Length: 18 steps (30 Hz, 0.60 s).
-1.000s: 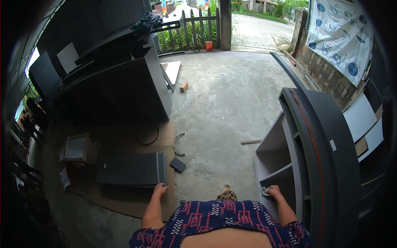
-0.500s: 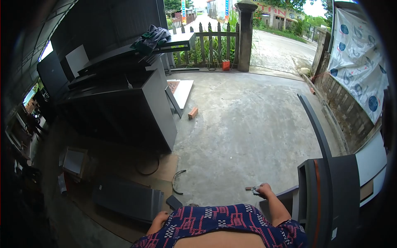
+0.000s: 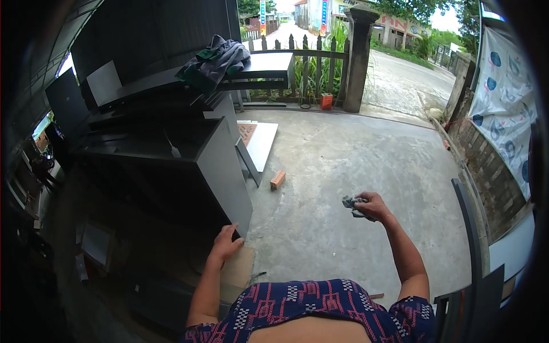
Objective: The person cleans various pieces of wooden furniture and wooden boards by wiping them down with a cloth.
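Note:
A crumpled grey rag [image 3: 357, 206] is bunched in the fingers of my right hand [image 3: 373, 207], held out over the concrete floor. My left hand [image 3: 227, 244] reaches forward with thumb and fingers apart, holding nothing. Its fingertips are right at the lower front corner of a large dark grey cabinet [image 3: 225, 177]. On the cabinet's top edge stands a small pale bottle with a thin nozzle [image 3: 174, 151]. Dark panels are stacked behind it, and a bundle of grey and green cloth [image 3: 214, 63] lies on them.
A brick [image 3: 278, 180] lies on the concrete floor [image 3: 337, 154] beyond the cabinet. White panels [image 3: 267, 148] rest near its far side. Long dark boards [image 3: 472, 240] stand at my right by the wall. An orange can [image 3: 326, 102] sits by the fence.
My right hand has lifted the rag forward from near the boards at right. My left hand has moved from beside my body up to the cabinet's corner. The view has shifted forward.

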Motion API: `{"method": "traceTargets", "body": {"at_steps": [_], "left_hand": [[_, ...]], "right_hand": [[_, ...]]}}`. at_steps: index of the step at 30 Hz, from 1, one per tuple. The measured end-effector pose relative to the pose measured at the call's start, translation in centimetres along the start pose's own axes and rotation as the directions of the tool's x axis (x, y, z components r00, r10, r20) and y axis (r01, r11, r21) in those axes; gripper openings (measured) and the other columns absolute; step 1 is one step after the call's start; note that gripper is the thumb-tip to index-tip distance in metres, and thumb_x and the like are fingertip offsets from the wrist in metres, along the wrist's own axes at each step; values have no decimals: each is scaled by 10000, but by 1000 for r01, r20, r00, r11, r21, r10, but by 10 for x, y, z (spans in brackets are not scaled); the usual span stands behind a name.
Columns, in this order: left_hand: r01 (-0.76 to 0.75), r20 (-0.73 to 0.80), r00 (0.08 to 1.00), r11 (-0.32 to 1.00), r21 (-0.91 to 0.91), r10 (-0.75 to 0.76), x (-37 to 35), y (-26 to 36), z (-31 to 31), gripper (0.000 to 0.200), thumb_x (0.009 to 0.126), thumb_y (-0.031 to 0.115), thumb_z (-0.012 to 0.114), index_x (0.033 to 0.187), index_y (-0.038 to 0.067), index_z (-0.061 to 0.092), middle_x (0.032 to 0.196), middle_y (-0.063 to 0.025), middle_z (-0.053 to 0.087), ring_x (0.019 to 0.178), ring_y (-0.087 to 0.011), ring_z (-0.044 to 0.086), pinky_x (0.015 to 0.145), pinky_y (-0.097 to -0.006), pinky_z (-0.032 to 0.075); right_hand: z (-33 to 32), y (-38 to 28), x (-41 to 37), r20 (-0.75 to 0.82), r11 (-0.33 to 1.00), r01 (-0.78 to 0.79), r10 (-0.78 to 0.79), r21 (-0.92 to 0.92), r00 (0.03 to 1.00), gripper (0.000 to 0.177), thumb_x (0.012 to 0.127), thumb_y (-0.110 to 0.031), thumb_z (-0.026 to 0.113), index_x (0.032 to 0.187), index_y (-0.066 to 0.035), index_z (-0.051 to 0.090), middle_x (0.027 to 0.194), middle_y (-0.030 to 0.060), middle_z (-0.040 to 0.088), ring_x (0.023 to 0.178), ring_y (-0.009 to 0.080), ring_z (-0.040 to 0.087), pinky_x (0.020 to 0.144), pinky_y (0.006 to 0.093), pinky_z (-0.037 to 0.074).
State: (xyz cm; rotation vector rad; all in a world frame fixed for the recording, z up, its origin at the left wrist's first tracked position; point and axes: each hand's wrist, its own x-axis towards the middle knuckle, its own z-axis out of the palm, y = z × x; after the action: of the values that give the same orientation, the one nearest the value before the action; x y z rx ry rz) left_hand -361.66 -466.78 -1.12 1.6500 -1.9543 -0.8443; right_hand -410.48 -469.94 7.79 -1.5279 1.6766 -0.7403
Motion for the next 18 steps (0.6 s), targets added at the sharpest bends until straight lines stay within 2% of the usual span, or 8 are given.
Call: {"method": "traceTargets", "body": {"at_steps": [2, 4, 6, 8, 10, 11, 14, 18], "left_hand": [[-143, -71, 985, 978, 152, 155, 63, 27, -33, 610, 761, 255, 633, 1308, 118, 402, 1294, -178, 403, 1196, -348, 400, 1002, -405, 331], [-301, -112, 937, 926, 228, 332, 121, 60, -66, 642, 755, 276, 645, 1323, 135, 382, 1326, -178, 362, 1233, -350, 346, 1012, -427, 310], [-319, -137, 916, 893, 318, 376, 166, 105, -100, 676, 756, 316, 648, 1342, 143, 358, 1356, -182, 320, 1269, -350, 290, 1028, -453, 271], [-325, -193, 882, 852, 410, 430, 216, 128, -121, 752, 740, 366, 666, 1369, 151, 315, 1388, -175, 278, 1311, -343, 222, 1045, -493, 208], [-315, -231, 852, 812, 491, 470, 267, 150, -141, 807, 726, 398, 673, 1385, 145, 281, 1405, -175, 255, 1334, -343, 174, 1055, -514, 160], [-305, -245, 838, 790, 532, 488, 289, 158, -147, 835, 719, 413, 677, 1393, 142, 265, 1414, -174, 243, 1345, -344, 150, 1060, -524, 137], [-234, -288, 837, 779, 581, 466, 354, 183, -166, 899, 697, 447, 684, 1405, 133, 226, 1431, -170, 217, 1362, -343, 98, 1066, -539, 96], [-113, -336, 840, 742, 661, 426, 434, 186, -179, 978, 670, 495, 687, 1406, 83, 192, 1436, -162, 208, 1369, -335, 57, 1071, -544, 58]], "right_hand": [[-4, -39, 51, -42, 987, 126, -122, 103, 992, 289, 754, -103, 652, 999, 43, 604, 808, 81, 637, 715, 124, 620, 634, 251, 509], [-8, -89, 95, -48, 970, 185, -179, 155, 983, 317, 726, -125, 660, 1001, 27, 616, 924, 113, 624, 804, 148, 618, 723, 268, 505], [-16, -136, 138, -46, 942, 305, -302, 142, 952, 320, 742, -115, 672, 1022, 25, 607, 978, 100, 597, 866, 154, 606, 759, 268, 498], [-23, -172, 187, -62, 879, 447, -443, 166, 894, 307, 758, -122, 681, 1022, 17, 608, 985, 85, 578, 888, 156, 595, 779, 264, 489], [-31, -212, 227, -112, 756, 655, -650, 6, 752, 255, 809, -112, 660, 1017, 18, 593, 927, 55, 572, 791, 109, 602, 666, 231, 512], [-36, -226, 250, -101, 761, 648, -642, 39, 760, 281, 779, -141, 677, 1026, -23, 615, 937, 91, 572, 872, 170, 599, 782, 273, 486], [-50, -261, 311, -86, 656, 754, -751, 10, 655, 268, 798, -103, 668, 1042, -13, 604, 933, 47, 564, 855, 105, 583, 720, 232, 498], [-57, -294, 399, 29, 422, 880, -899, -217, 438, 267, 803, -176, 655, 1044, -65, 624, 969, 105, 582, 875, 192, 599, 758, 302, 485]]}}
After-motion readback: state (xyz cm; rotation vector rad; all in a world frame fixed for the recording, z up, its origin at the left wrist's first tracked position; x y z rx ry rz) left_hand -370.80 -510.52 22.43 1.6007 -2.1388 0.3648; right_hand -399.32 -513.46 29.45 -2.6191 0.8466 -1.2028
